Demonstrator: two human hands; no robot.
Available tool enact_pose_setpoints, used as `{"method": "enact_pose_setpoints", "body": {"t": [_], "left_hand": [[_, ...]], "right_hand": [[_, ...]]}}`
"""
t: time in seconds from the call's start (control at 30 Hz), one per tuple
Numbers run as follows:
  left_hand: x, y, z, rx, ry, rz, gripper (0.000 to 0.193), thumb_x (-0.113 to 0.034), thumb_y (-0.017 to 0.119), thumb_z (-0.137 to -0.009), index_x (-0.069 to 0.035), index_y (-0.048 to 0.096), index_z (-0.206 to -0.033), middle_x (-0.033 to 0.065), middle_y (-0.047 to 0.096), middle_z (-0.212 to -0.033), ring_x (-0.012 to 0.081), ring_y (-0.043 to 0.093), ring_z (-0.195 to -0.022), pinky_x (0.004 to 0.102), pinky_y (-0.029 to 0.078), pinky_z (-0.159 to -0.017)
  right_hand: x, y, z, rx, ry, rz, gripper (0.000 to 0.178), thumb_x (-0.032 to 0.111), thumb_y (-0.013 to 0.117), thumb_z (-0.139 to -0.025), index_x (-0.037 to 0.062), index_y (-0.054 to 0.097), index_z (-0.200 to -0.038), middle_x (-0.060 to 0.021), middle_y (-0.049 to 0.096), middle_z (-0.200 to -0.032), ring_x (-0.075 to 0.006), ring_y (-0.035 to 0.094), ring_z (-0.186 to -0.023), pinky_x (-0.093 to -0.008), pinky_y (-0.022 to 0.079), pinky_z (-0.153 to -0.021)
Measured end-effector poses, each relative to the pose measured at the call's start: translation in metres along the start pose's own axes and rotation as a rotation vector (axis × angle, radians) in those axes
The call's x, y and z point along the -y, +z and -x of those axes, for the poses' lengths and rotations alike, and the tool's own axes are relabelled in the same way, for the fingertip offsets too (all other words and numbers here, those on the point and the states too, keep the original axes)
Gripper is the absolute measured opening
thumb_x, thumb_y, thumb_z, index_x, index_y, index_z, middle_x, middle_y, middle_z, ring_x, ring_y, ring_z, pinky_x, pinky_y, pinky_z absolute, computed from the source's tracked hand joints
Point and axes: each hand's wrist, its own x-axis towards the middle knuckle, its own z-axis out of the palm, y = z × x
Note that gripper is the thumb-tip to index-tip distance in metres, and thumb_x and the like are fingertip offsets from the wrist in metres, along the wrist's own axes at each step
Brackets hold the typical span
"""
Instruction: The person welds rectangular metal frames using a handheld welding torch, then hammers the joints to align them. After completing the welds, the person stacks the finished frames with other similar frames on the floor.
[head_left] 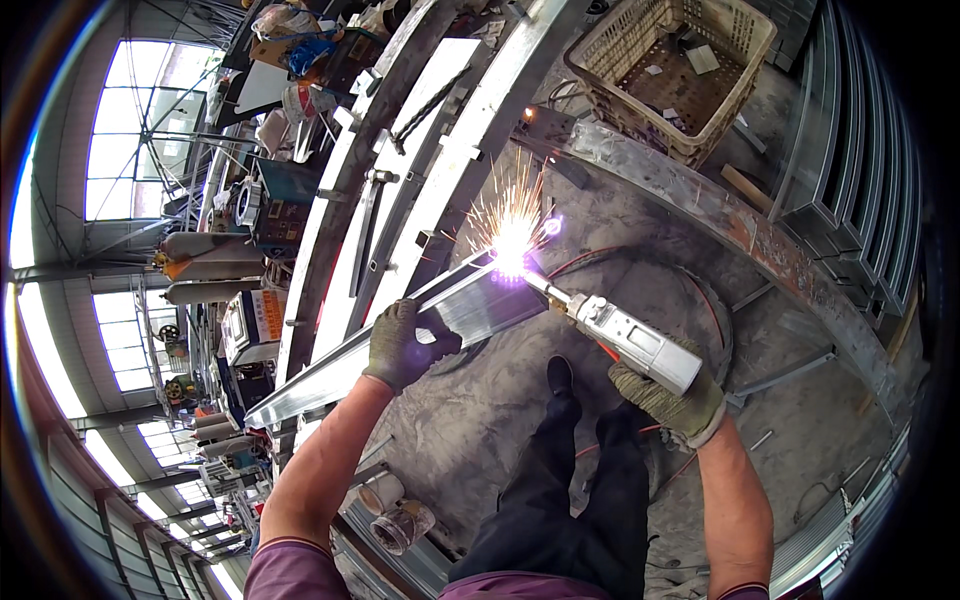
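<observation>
The handheld welding torch [635, 340] slants from lower right to upper left, its nozzle aimed at glowing sparks [510, 220] by the far end of a metal profile [485, 315]. The profile's long axis climbs from lower left to upper right, above the grey floor [470, 410]. Steel beams [460, 175] lie beyond; tall windows [150, 130] light the workshop. The gloved right hand [675, 402] is wrapped around the torch's rear, its forearm reaching up. The gloved left hand [402, 348] rests on the profile, thumb spread from fingers.
</observation>
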Motion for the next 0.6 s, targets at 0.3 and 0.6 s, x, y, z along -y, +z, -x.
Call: {"method": "enact_pose_setpoints", "body": {"t": [0.3,0.6], "left_hand": [[0.002,0.003,0.001,-0.025,0.020,-0.035,0.066,-0.038,0.101,-0.069,-0.001,0.057,-0.102,0.0098,0.080,-0.091,0.0329,0.075,-0.095,0.0443,0.056,-0.086],[0.004,0.005,0.002,-0.036,0.033,-0.068,0.063,-0.037,0.100,-0.070,-0.002,0.058,-0.100,0.0092,0.080,-0.091,0.0318,0.075,-0.096,0.0434,0.055,-0.086]], "right_hand": [[-0.002,-0.002,0.003,0.009,-0.011,0.028,0.030,0.015,0.086,-0.089,0.0074,0.079,-0.118,-0.0095,0.081,-0.105,-0.0229,0.080,-0.091,-0.0347,0.063,-0.079],[-0.004,-0.003,0.005,0.012,-0.037,0.065,0.028,0.016,0.085,-0.090,0.0078,0.079,-0.116,-0.0094,0.080,-0.103,-0.0238,0.079,-0.088,-0.0351,0.063,-0.076]]}}
